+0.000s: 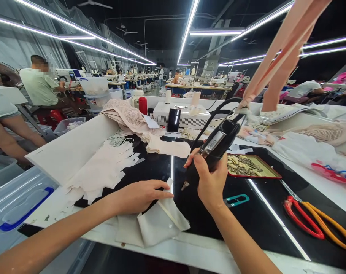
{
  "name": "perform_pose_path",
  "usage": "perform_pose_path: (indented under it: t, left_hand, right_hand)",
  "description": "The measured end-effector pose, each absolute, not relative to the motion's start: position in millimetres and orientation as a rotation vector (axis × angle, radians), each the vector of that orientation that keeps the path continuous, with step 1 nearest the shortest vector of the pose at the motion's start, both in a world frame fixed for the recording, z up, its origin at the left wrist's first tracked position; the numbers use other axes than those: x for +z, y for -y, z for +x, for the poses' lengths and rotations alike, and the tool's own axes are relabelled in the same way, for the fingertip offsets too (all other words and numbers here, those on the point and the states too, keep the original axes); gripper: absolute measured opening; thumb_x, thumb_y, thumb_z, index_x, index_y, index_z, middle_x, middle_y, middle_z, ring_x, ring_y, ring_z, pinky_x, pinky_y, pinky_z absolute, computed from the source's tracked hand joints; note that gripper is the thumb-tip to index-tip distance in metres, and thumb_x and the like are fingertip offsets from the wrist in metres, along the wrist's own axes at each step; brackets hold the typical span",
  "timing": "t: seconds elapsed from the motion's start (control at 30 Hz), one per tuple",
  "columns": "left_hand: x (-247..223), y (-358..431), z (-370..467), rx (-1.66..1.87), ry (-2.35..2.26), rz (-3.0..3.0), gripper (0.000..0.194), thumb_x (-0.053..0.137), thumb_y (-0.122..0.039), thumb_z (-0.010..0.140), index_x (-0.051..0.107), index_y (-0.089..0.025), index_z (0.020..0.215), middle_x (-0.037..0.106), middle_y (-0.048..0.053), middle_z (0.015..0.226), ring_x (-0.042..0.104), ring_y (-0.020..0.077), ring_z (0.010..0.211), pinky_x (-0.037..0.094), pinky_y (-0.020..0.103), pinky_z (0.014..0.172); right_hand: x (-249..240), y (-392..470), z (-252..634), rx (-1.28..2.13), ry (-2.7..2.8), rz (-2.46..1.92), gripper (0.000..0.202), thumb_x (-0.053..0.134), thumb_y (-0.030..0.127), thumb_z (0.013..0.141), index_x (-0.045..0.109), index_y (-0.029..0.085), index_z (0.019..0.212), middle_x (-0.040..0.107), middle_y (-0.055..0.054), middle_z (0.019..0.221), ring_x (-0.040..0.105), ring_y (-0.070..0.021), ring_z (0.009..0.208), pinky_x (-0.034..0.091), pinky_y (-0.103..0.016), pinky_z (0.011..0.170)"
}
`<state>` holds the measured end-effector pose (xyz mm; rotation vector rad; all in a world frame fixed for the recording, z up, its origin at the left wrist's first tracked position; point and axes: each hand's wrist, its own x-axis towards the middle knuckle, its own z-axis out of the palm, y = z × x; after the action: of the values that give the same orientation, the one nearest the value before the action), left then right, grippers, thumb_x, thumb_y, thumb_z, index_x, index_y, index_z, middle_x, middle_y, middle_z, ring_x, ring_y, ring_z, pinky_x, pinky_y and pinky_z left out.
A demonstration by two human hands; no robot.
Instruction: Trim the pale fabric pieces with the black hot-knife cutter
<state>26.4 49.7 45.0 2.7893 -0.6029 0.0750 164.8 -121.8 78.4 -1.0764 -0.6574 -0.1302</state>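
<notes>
My left hand [146, 196] is closed in a pinch on the upper edge of a pale fabric piece [158, 224], which hangs folded over the table's front edge. A small white tab sticks up beside the fingertips. Wrapped round a black handheld tool [220, 142] with a silver lever and a black cord, my right hand [210, 175] holds it above the black table surface. The tool's tip points down and left, a little apart from the fabric. Left of the hands lies a fanned stack of pale fabric pieces [101, 167].
Scissors [315, 220] with red and orange handles lie at right, near a teal snipper [237, 200] and a tray [270, 171] of seeds or nuts. Behind stand a phone [173, 120] and a red bottle [142, 105]. Pink straps [284, 53] hang at upper right.
</notes>
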Motion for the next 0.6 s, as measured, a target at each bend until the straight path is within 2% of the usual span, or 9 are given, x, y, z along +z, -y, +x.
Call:
perform_pose_path:
  t: [0.17,0.27,0.37,0.43,0.5,0.6]
  left_hand:
    - [39,-23,38,0.251,0.608,2.755,0.026,0.06,-0.013,0.104,0.073,-0.016,0.126,0.074,0.009,0.124,0.073,0.0216,0.109,0.059,0.03,0.098]
    - [29,-7,47,0.282,0.673,2.81,0.016,0.073,-0.023,0.1,0.076,-0.017,0.114,0.076,0.005,0.116,0.073,0.0211,0.106,0.059,0.028,0.094]
    - [20,1,52,0.305,0.709,2.871,0.014,0.078,-0.029,0.098,0.075,-0.018,0.106,0.075,0.005,0.115,0.073,0.0204,0.106,0.058,0.027,0.091]
    - [16,2,51,0.335,0.68,2.894,0.008,0.076,-0.027,0.099,0.073,-0.019,0.099,0.074,0.004,0.115,0.073,0.0184,0.103,0.057,0.026,0.089]
    - [12,2,50,0.369,0.664,2.917,0.007,0.073,-0.022,0.099,0.069,-0.019,0.094,0.074,0.003,0.116,0.073,0.0176,0.102,0.057,0.026,0.087]
    - [9,2,49,0.416,0.716,2.975,0.005,0.065,-0.012,0.101,0.065,-0.016,0.098,0.074,0.005,0.113,0.072,0.019,0.104,0.055,0.026,0.09]
  right_hand:
    - [79,146,175,-0.177,0.624,-1.282,0.037,0.081,0.047,0.085,0.057,0.026,0.103,0.069,0.003,0.087,0.066,-0.0169,0.072,0.055,-0.035,0.076]
    - [78,159,182,-0.191,0.597,-1.388,0.045,0.078,0.055,0.085,0.061,0.025,0.114,0.071,-0.003,0.101,0.068,-0.0224,0.091,0.053,-0.041,0.089]
    - [80,170,187,-0.2,0.568,-1.448,0.055,0.077,0.059,0.085,0.062,0.025,0.126,0.07,-0.006,0.117,0.067,-0.0268,0.106,0.05,-0.046,0.099]
    - [79,178,188,-0.308,0.534,-1.428,0.064,0.079,0.056,0.085,0.058,0.026,0.137,0.066,-0.008,0.129,0.064,-0.0282,0.117,0.047,-0.047,0.105]
    - [73,187,188,-0.521,0.503,-1.323,0.066,0.082,0.047,0.085,0.054,0.027,0.142,0.062,-0.008,0.134,0.061,-0.0264,0.123,0.046,-0.047,0.109]
    - [58,203,185,-0.818,0.542,-1.171,0.047,0.083,0.028,0.086,0.063,0.026,0.128,0.065,-0.003,0.117,0.065,-0.0185,0.107,0.05,-0.037,0.104]
